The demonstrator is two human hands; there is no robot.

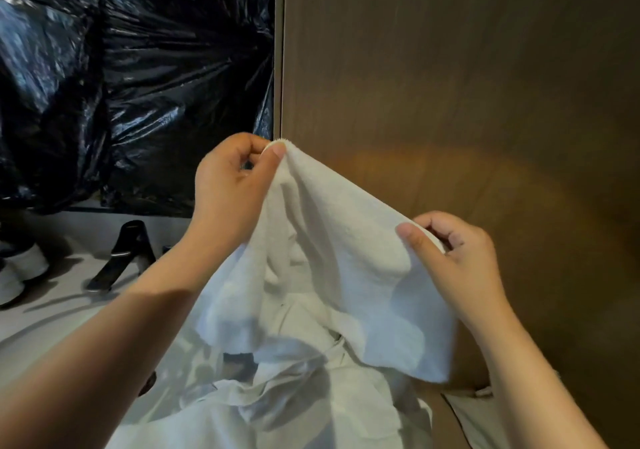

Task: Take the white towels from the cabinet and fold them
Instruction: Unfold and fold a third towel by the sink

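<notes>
A white towel point(332, 261) hangs spread in the air in front of me, its lower edge loose. My left hand point(232, 185) pinches its upper left corner between thumb and fingers. Lower and to the right, my right hand point(460, 258) pinches the other top corner. The stretched top edge slopes down from left to right. Below the held towel lies a crumpled heap of white towels point(294, 407), partly hidden by it.
A brown wooden cabinet panel point(450, 84) fills the right side behind the towel. Shiny black plastic bags point(121, 67) are piled at the upper left. On the pale floor at the left stand white shoes point(24, 268) and a black sandal point(124, 251).
</notes>
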